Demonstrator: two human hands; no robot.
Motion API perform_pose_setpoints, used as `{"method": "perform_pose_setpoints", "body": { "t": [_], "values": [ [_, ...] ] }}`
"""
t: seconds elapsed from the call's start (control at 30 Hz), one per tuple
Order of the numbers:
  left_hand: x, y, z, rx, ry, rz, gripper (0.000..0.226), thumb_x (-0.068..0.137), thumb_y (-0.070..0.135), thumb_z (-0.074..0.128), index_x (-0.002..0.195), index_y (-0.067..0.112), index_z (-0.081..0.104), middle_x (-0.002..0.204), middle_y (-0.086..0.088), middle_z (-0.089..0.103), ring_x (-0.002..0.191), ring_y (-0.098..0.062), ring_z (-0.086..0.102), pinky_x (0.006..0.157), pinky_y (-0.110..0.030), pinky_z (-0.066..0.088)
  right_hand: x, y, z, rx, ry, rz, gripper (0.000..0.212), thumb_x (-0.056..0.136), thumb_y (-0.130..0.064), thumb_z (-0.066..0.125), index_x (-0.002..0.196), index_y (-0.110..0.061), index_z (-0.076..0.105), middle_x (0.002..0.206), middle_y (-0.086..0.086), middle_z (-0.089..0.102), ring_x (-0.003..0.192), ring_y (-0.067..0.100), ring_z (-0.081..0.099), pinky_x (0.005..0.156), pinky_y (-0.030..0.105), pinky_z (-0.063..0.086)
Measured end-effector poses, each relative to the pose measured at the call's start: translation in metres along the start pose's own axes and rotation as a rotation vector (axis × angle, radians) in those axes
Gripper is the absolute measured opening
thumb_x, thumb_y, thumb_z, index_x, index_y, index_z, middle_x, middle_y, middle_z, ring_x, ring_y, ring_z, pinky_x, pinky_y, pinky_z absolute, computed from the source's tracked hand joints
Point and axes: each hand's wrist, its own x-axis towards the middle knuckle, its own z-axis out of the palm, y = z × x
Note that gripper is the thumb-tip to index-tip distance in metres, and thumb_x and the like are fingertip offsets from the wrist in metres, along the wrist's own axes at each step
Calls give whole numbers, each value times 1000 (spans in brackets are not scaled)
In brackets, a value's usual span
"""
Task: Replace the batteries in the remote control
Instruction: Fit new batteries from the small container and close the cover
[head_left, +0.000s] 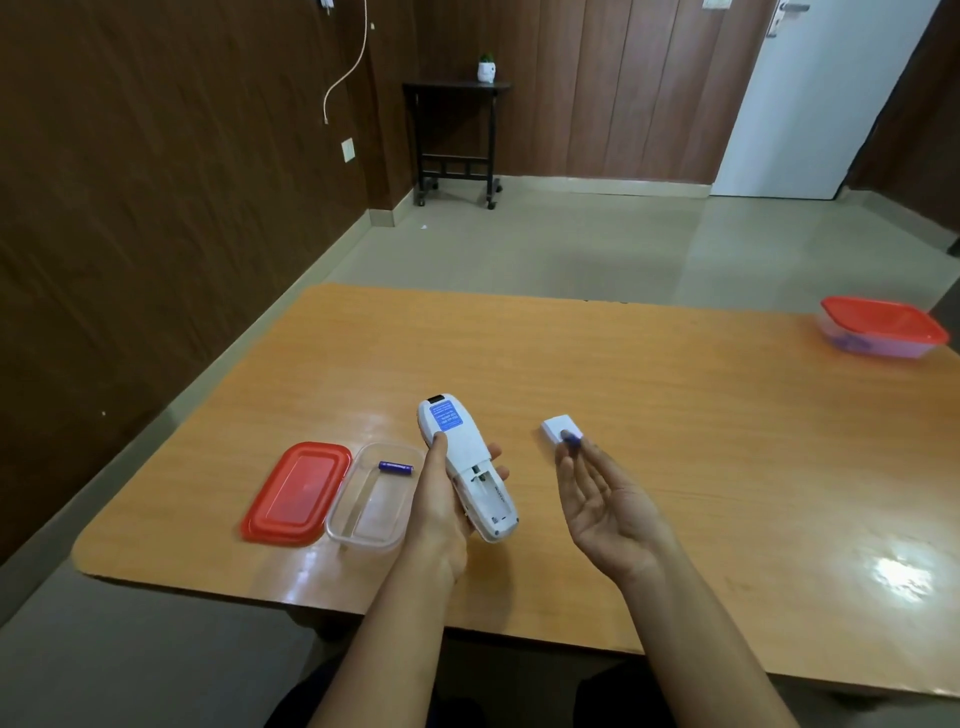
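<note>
The remote control (467, 467) is held back-up in the left hand (441, 514), with the thumb laid along its left edge and the fingers wrapped beneath. Its long axis runs from about 5 o'clock, nearest the person, to 11 o'clock, and the open battery bay (480, 478) lies in the near half, apparently empty. The right hand (608, 509) is held palm-up just beside it at 3 o'clock, and a purple battery (571, 440) is pinched at its fingertips; little of the cell can be seen. Whichever step is in hand, the bay lies at about 9 o'clock from that battery, so the right hand is the nearer one for it.

The white battery cover (558, 427) rests on the table (675, 415) just beyond the right fingertips. At 9 o'clock of the remote, a clear container (374, 504) holds one purple battery (396, 467), lying crosswise, with its red lid (296, 493) set beside it. On the remote's far half a blue label (445, 417) is seen; its print is too small to be read, as is the battery's brand. Far off at 2 o'clock a lidded red container (883, 327) stands.
</note>
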Motion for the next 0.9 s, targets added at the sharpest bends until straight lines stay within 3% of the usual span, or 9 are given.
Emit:
{"method": "perform_pose_setpoints", "body": {
  "t": [0.07,0.17,0.27,0.37,0.5,0.67,0.77,0.9],
  "values": [
    [-1,2,0,12,-17,13,42,96,54,30,117,30,57,98,-6,74,89,-23,67,75,-35,51,-1,6,2,-312,9,-202,28,77,-2,71,103,-3,63,97,12,74,81,16,71,73,19,58],
    [-5,3,1,44,-47,59,51,93,60,29,116,25,60,91,-7,76,80,-19,68,71,-34,49,-8,14,7,-742,-58,-503,17,79,2,70,92,-6,61,93,12,75,84,19,71,71,23,58],
    [-7,2,0,77,-49,69,60,92,61,30,122,19,60,96,-7,75,82,-20,70,74,-35,49,-12,25,6,-1063,-174,-663,16,77,1,73,84,-8,63,86,6,75,83,14,72,72,26,58],
    [-7,3,-3,71,-45,32,68,90,64,31,126,14,59,99,-8,73,85,-23,68,75,-36,52,-12,35,3,-1343,-229,-768,16,76,0,73,84,-11,65,86,-7,72,78,6,70,70,19,56],
    [-9,4,-4,64,-30,-6,68,92,62,27,126,11,58,97,-8,69,86,-23,65,72,-34,53,-8,44,2,-1531,-236,-813,17,78,-6,72,91,-16,68,88,-26,65,79,-1,66,68,12,52],
    [-11,5,-3,-38,-3,-30,58,94,56,31,126,15,58,91,-9,69,82,-24,65,75,-36,52,-4,52,1,-1777,-220,-928,15,83,-21,64,96,-29,66,92,-18,68,87,6,58,70,23,49],
    [-9,5,-4,-79,9,-50,56,94,54,32,127,17,57,92,-7,70,80,-22,65,69,-34,52,-3,54,1,-1910,-235,-999,28,86,-10,55,104,-27,66,105,-13,65,99,9,53,73,14,41],
    [-9,6,-6,-67,41,-67,47,95,55,31,114,23,61,91,-8,69,81,-23,65,69,-35,53,-2,53,3,-1962,-209,-976,46,80,2,51,110,-28,67,123,-9,52,113,8,47,71,19,46]
  ]
}}
